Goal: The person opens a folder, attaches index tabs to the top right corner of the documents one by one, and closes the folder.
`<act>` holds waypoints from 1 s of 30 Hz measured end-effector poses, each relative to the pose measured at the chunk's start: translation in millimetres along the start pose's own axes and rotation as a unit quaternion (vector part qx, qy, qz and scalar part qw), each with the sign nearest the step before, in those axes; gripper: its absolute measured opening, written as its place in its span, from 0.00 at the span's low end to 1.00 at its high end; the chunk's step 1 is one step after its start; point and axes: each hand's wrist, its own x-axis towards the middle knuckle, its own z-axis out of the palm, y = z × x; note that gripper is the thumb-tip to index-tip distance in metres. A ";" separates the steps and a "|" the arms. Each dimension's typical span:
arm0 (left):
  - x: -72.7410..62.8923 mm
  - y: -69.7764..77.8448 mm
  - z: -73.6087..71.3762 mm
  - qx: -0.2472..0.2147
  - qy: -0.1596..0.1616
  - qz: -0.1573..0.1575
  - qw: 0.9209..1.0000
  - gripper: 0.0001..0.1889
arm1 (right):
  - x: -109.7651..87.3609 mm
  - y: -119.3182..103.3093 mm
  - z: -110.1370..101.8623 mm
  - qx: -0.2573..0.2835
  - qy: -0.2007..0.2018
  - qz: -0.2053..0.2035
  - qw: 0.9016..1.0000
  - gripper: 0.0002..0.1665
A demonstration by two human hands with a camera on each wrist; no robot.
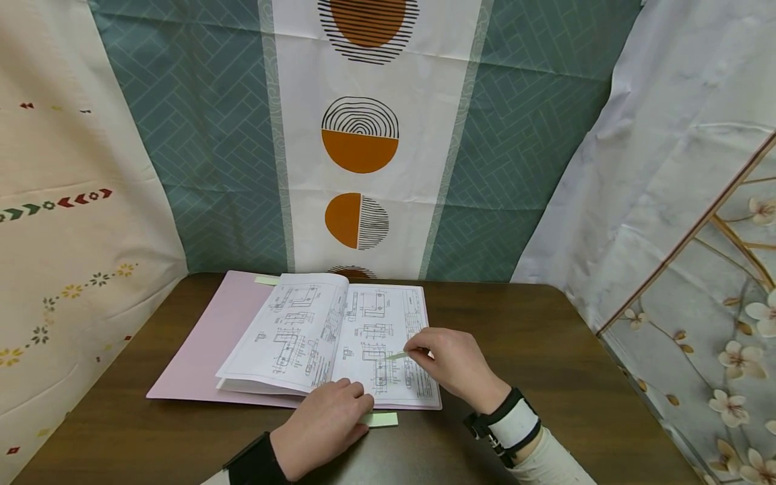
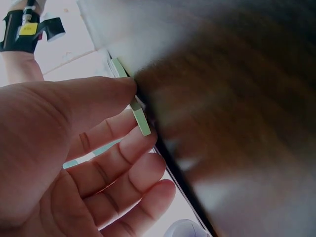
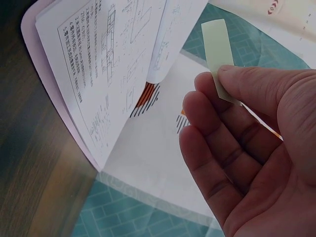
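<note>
An open book (image 1: 291,323) with a pink cover (image 1: 200,350) lies on the table, its white pages printed with technical drawings. Over the right page, my right hand (image 1: 455,364) pinches a single pale green sticky note (image 3: 217,47) between thumb and forefinger; its free end points left. In the right wrist view the other fingers are loosely bent beneath it. At the book's lower edge, my left hand (image 1: 330,421) holds a small pad of green sticky notes (image 1: 380,419). The left wrist view has the thumb and fingers gripping this thin pad (image 2: 142,122) from both sides.
Another green sticky note (image 1: 267,280) shows at the top of the book's left side. The dark brown wooden table (image 1: 515,337) reaches back to a patterned curtain (image 1: 388,222). Light fabric with floral prints (image 1: 697,269) hangs along the right side, and cream fabric (image 1: 79,236) along the left.
</note>
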 end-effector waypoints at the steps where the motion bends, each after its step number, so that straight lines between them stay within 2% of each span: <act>1: -0.1 0.0 0.0 -0.002 -0.001 -0.001 1.000 0.14 | -0.1 -0.2 0.0 0.000 -0.001 0.001 1.000 0.09; 15: 0.7 -1.0 -0.6 -0.017 -0.016 -0.005 1.000 0.13 | -0.3 -0.3 0.5 0.004 -0.006 0.003 1.000 0.08; 20: 4.4 -5.3 -5.3 -0.039 -0.031 -0.018 0.999 0.12 | 0.6 0.3 0.9 0.001 -0.006 -0.003 1.000 0.09; 22: 7.5 -8.8 -8.3 -0.040 -0.028 -0.028 0.998 0.12 | 0.8 1.3 1.3 -0.001 -0.005 -0.005 1.000 0.09; 26: 15.7 -16.5 -12.7 -0.010 -0.008 -0.059 0.998 0.13 | 0.9 4.1 3.1 0.001 -0.003 -0.001 1.000 0.09; 30: 24.6 -23.6 -15.3 0.012 -0.017 -0.104 0.994 0.16 | 1.2 7.9 5.5 -0.001 -0.004 0.005 1.000 0.07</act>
